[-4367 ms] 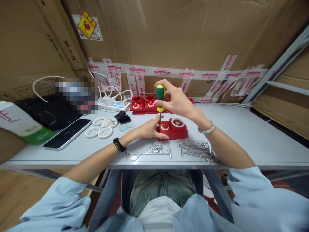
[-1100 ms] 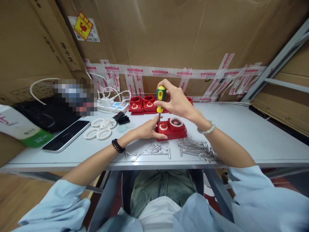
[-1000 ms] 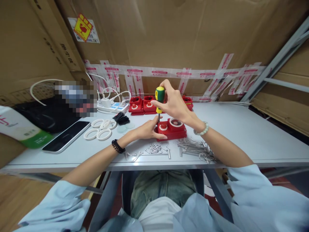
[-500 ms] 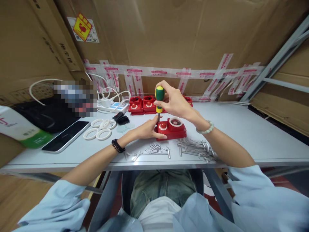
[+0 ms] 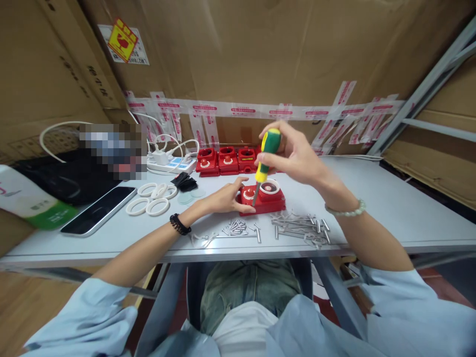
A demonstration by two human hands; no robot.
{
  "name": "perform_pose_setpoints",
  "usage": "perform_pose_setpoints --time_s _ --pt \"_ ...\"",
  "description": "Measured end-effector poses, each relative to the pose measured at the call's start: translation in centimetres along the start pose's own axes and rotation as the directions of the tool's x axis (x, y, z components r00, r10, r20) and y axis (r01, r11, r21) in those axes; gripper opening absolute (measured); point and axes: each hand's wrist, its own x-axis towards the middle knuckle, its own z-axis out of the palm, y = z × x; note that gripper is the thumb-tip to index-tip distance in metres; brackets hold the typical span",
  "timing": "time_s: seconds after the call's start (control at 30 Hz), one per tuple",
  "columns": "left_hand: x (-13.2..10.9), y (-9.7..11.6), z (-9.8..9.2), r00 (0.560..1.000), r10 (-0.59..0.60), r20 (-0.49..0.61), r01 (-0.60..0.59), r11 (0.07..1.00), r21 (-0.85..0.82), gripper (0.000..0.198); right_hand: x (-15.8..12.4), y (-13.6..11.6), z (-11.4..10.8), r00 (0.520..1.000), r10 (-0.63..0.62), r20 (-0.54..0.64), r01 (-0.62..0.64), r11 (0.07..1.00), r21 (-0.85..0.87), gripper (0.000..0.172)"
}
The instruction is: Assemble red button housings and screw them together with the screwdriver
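My right hand (image 5: 293,153) is closed around the green and yellow handle of a screwdriver (image 5: 268,148). The screwdriver leans, its shaft pointing down over the front left part of a red housing (image 5: 269,205); whether the tip touches it I cannot tell. That housing lies on the table with a white ring and a red dome on its top. My left hand (image 5: 226,197) grips the housing's left end, thumb along the front and fingers at the back. In front of it lie a pile of small screws (image 5: 238,227) and several metal rods with cords (image 5: 303,229).
More red housings (image 5: 227,161) stand in a row at the back beside a power strip (image 5: 173,163). To the left are white rings (image 5: 158,207), black packets (image 5: 185,182), clear discs (image 5: 190,196), a phone (image 5: 98,210) and a white-green pack (image 5: 37,201). Cardboard (image 5: 238,54) walls the back.
My right hand has moved right with the screwdriver, which has gone from upright at the housing's back left corner to tilted over its front left. My left hand stays on the housing.
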Motion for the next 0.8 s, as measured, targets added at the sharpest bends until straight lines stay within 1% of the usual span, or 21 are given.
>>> perform_pose_setpoints --time_s 0.07,0.13,0.3,0.53,0.63,0.8 --pt "0.1 0.0 0.0 1.000 0.019 -0.004 -0.019 1.000 -0.013 0.086 -1.3 0.2 0.4 0.994 0.053 0.097 -0.058 0.997 0.041 0.034" --pt "0.1 0.0 0.0 0.999 0.031 -0.007 -0.031 0.999 -0.022 0.084 -2.1 0.8 1.0 0.990 0.060 0.125 -0.064 0.998 0.029 0.034" --pt "0.1 0.0 0.0 1.000 0.008 -0.015 -0.008 1.000 0.002 0.086 -2.6 2.2 1.8 0.989 0.060 0.136 -0.060 0.998 0.002 0.034" --pt "0.1 0.3 -0.1 0.999 -0.045 0.004 0.044 0.998 0.046 0.087 -2.8 2.2 2.0 0.981 0.077 0.176 -0.078 0.997 0.002 0.031" --pt "0.0 0.3 -0.1 0.999 -0.033 -0.004 0.033 0.999 0.037 0.085 -2.8 2.2 2.0 0.980 0.083 0.181 -0.085 0.996 0.005 0.032" --pt "0.0 0.5 -0.1 1.000 0.017 -0.025 -0.018 0.999 -0.033 0.084 -2.6 1.5 1.6 0.984 0.085 0.157 -0.084 0.996 -0.015 0.035"
